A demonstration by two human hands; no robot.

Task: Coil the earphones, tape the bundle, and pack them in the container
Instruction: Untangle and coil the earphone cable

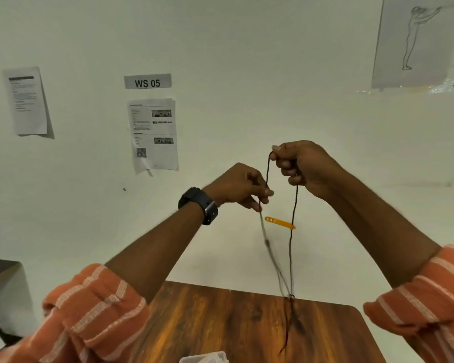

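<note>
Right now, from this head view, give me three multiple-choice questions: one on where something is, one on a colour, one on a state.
1. Where is the wristwatch?
A. on the left wrist
B. on the right wrist
C. on the table

2. What colour is the small tag on the earphone cable?
A. blue
B. yellow-orange
C. green

3. What state is the earphone cable in?
A. coiled and taped
B. packed in the container
C. uncoiled, hanging from both hands

Answers:
1. A, the dark watch sits just behind the left hand.
2. B, the strip shows yellow-orange against the white wall.
3. C, the left hand and right hand each pinch it, and it dangles down toward the wooden table.
</note>
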